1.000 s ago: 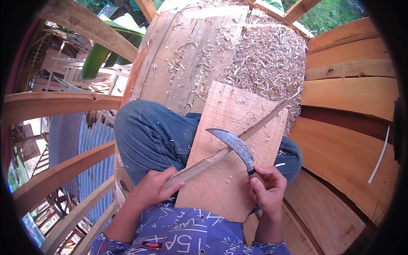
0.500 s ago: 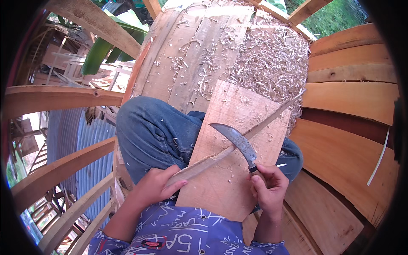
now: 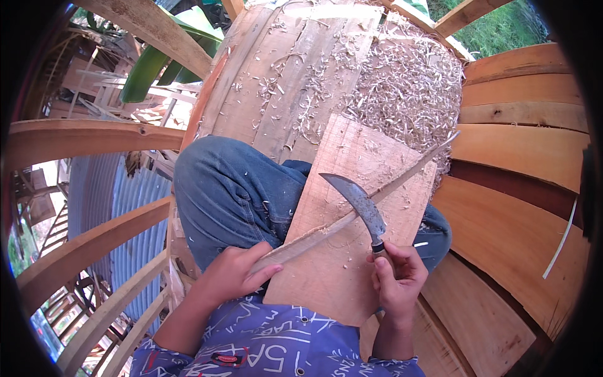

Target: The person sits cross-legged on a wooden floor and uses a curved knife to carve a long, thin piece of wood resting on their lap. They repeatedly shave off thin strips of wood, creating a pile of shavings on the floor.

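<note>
My left hand point(image 3: 237, 271) is closed round the near end of a long, thin wooden strip point(image 3: 324, 232). The strip slants away to the far right across a flat wooden board point(image 3: 308, 276) lying over my lap. In my right hand point(image 3: 399, 276) is a curved knife point(image 3: 361, 202), gripped by its short handle. Its dark, hooked blade points up and to the left, crossing over the strip near the middle of the board. Whether the blade touches the strip I cannot tell. A few small shavings lie on the board.
Curly wood shavings point(image 3: 408, 88) lie thick on the plank floor point(image 3: 276, 100) ahead. A wall of wooden boards point(image 3: 509, 147) rises on the right. Wooden rails point(image 3: 94, 139) run along the left, with corrugated metal sheet point(image 3: 135, 232) beyond. My bent knee point(image 3: 220, 182) is left of the board.
The whole view has shifted slightly. Both hands keep their grips, and the knife and strip stay in nearly the same place relative to the board.
</note>
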`<move>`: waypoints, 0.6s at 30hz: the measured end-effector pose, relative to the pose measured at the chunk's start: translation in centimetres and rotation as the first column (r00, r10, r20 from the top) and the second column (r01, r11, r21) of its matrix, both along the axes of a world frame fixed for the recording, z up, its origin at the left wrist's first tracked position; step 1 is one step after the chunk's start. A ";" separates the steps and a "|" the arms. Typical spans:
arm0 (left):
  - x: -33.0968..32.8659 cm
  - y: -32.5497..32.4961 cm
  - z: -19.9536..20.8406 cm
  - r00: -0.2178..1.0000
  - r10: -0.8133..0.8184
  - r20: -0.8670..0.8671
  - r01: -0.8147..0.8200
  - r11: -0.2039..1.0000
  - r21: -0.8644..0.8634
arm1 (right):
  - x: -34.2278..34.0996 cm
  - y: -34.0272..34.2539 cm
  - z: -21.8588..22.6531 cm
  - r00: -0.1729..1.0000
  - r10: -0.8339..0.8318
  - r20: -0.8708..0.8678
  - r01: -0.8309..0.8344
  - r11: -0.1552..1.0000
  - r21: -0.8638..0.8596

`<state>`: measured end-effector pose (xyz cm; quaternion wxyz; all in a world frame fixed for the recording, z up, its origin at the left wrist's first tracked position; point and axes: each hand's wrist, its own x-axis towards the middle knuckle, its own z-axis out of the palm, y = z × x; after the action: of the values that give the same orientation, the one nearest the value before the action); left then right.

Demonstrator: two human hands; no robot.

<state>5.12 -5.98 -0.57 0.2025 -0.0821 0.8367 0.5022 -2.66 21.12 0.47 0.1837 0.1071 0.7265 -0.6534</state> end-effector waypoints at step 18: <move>-0.2 0.0 -0.3 0.999 -0.022 0.024 0.021 0.999 0.028 | -0.7 -0.4 1.5 0.932 0.361 -0.013 -0.350 0.911 0.219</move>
<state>4.95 -6.02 -0.89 0.2192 -0.0764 0.8280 0.5104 -3.33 20.70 1.93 0.2674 -0.0254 0.8041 -0.5303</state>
